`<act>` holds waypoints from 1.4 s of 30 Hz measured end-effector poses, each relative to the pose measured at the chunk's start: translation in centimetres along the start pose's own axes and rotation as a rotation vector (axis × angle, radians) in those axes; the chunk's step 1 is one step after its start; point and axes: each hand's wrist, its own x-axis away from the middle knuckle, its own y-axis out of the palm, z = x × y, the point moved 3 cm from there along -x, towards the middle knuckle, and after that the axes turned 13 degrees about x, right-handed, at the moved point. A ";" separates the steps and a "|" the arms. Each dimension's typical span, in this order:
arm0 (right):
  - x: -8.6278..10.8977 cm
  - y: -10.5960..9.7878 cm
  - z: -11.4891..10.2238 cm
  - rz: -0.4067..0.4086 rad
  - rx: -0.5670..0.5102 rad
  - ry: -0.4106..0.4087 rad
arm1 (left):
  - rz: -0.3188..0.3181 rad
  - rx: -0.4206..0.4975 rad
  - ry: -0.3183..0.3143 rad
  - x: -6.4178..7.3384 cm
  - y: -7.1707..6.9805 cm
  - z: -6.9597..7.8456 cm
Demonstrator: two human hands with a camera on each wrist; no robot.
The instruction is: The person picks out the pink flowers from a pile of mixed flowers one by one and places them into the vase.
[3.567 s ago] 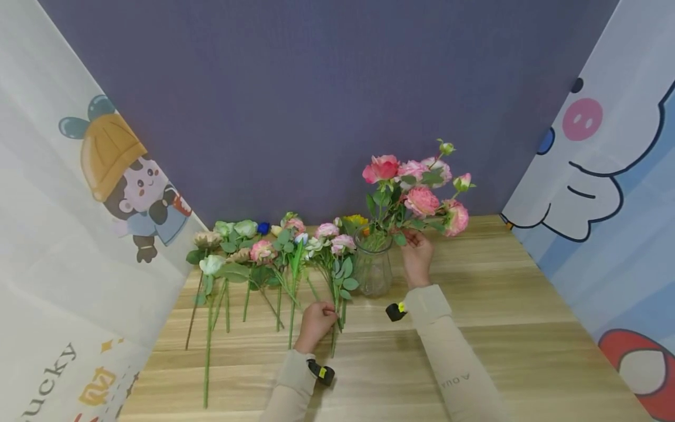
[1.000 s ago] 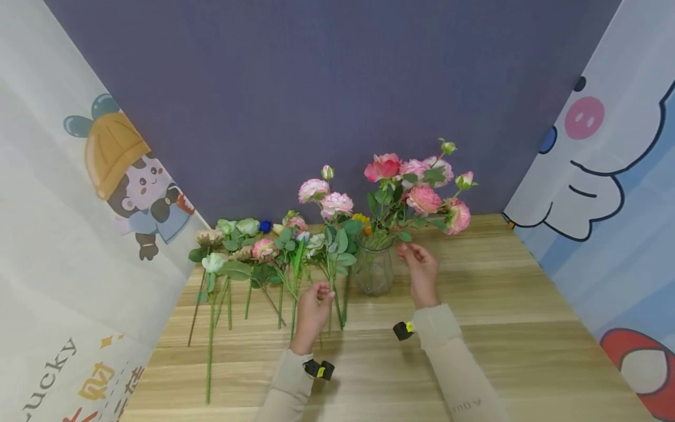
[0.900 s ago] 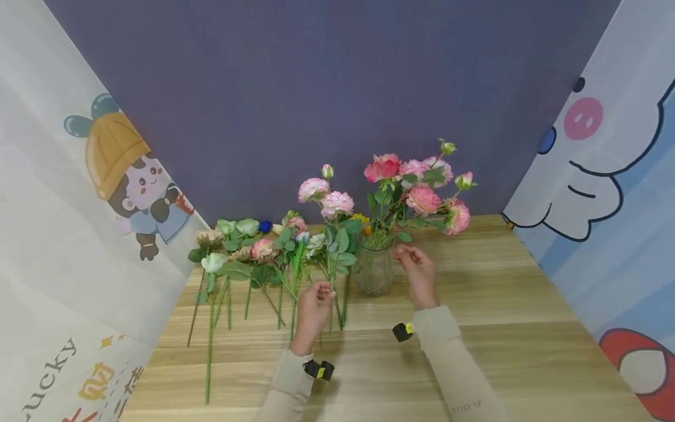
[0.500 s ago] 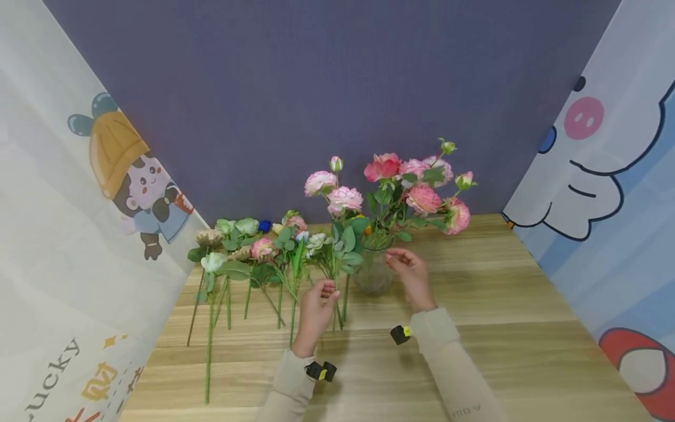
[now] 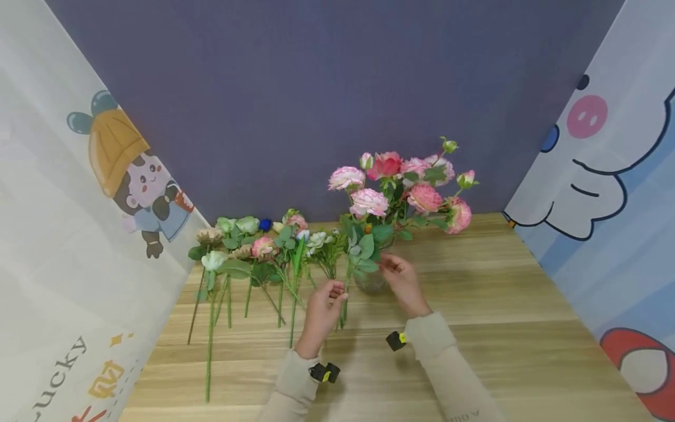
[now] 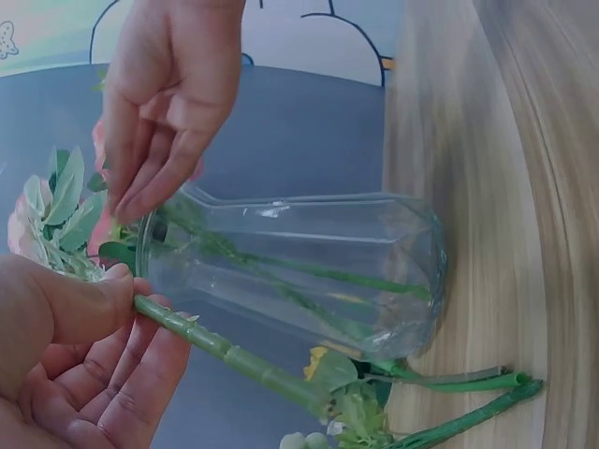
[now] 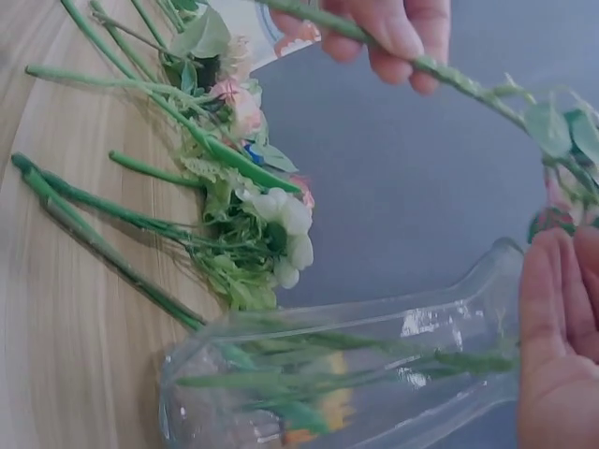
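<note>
My left hand (image 5: 324, 310) pinches the green stem (image 6: 234, 360) of an artificial pale pink peony (image 5: 369, 202), held tilted in front of the glass vase (image 5: 371, 285). That spray carries two full blooms, a bud and green leaves. Beside the vase mouth is my right hand (image 5: 403, 284), its fingers loosely extended at the leaves. In the left wrist view, the right fingers (image 6: 154, 178) reach right at the rim. The clear vase (image 6: 318, 234) contains several green stems, with pink peonies (image 5: 424, 198) standing above it. Leaves of the held spray hide part of its neck.
A row of artificial flowers lies to the left on the wooden table (image 5: 517, 316), among them a mint-green rose (image 5: 213, 261), a blue flower (image 5: 265, 225) and white blossoms (image 7: 285, 224). A dark grey panel (image 5: 316, 105) stands behind, with printed curtains at both sides.
My left hand has lifted the pale pink peony from the table and brought it rightward to the vase. My right hand has come down and left, from the flowers to beside the vase neck.
</note>
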 end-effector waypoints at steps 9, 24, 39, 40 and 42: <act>0.5 1.0 -0.4 -0.076 -0.199 -0.084 | -0.042 -0.005 0.018 0.4 0.9 0.1; 0.8 1.6 -0.1 -0.147 -0.263 -0.169 | -0.063 0.022 0.028 0.4 1.2 0.4; 1.1 1.5 -0.8 -0.197 -0.441 -0.199 | -0.070 0.035 0.072 0.3 1.4 0.8; 1.1 1.5 -0.8 -0.200 -0.445 -0.201 | -0.070 0.034 0.072 0.3 1.4 0.8; 1.3 1.5 -1.5 -0.201 -0.452 -0.205 | -0.071 0.031 0.071 0.2 1.4 0.9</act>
